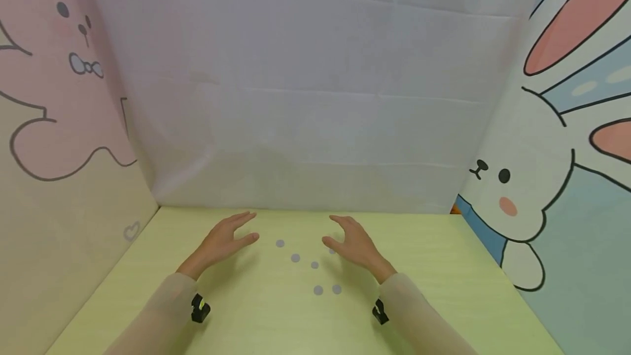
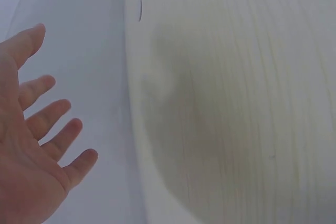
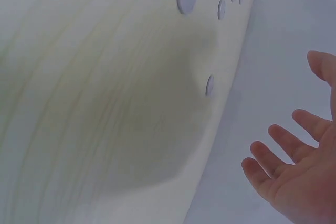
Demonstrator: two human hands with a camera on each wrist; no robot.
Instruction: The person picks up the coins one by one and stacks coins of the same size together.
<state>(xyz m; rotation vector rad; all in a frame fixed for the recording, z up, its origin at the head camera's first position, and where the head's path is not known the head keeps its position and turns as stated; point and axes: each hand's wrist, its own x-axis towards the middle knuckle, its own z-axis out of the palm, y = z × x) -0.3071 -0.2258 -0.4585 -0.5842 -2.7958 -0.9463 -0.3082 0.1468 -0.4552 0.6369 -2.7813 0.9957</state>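
Observation:
My left hand (image 1: 223,241) is held over the table on the left, fingers spread and thumb apart, with nothing in it. In the left wrist view the palm of that hand (image 2: 26,150) shows. Over the right side hangs my right hand (image 1: 356,244), its fingers relaxed and also holding nothing. Several small flat grey discs lie scattered on the table between the hands: one disc (image 1: 280,243) nearest the left hand, another disc (image 1: 314,265) in the middle, and two discs (image 1: 318,290), (image 1: 337,289) nearer me. A further disc (image 3: 210,85) is partly covered by the right hand in the head view.
The pale yellow wood-grain table (image 1: 261,322) ends at a white cloth backdrop (image 1: 315,125). A panel with a pink figure (image 1: 84,119) stands on the left, one with a white rabbit (image 1: 527,179) on the right. Black devices (image 1: 199,308) sit at both wrists.

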